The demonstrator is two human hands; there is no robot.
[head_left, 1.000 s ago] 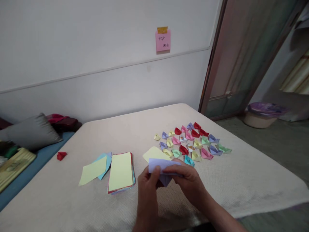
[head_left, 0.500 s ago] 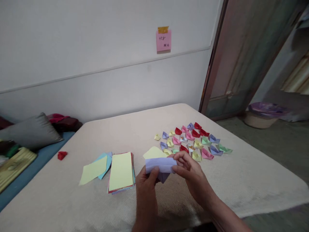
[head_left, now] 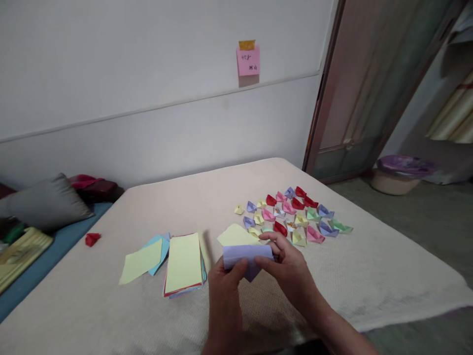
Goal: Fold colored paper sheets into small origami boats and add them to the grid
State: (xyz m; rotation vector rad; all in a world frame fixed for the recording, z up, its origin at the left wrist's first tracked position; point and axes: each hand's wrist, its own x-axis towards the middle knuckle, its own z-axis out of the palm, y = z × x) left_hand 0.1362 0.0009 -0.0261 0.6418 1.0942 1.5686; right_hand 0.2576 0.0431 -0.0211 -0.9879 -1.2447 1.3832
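Both my hands hold a half-folded lilac paper sheet (head_left: 247,255) just above the table. My left hand (head_left: 226,291) pinches its lower left part with thumb on top. My right hand (head_left: 290,268) grips its right end, fingers curled over the top edge. A loose yellow sheet (head_left: 233,235) lies flat right behind the paper. Beyond it sit several small folded paper boats (head_left: 291,214) in red, pink, yellow, green, lilac and blue. A stack of coloured sheets (head_left: 184,264) with a yellow one on top lies to the left of my hands.
The table wears a cream textured cloth (head_left: 369,276). Loose yellow and blue sheets (head_left: 144,256) lie left of the stack. A red folded piece (head_left: 91,239) and a grey cushion (head_left: 46,202) rest on the blue bench at left. A pink note (head_left: 248,60) hangs on the wall; a door stands at right.
My right hand shifted from lying over the paper's right side to gripping its top right edge, and the lilac sheet was turned up slightly. The view drifted a little.
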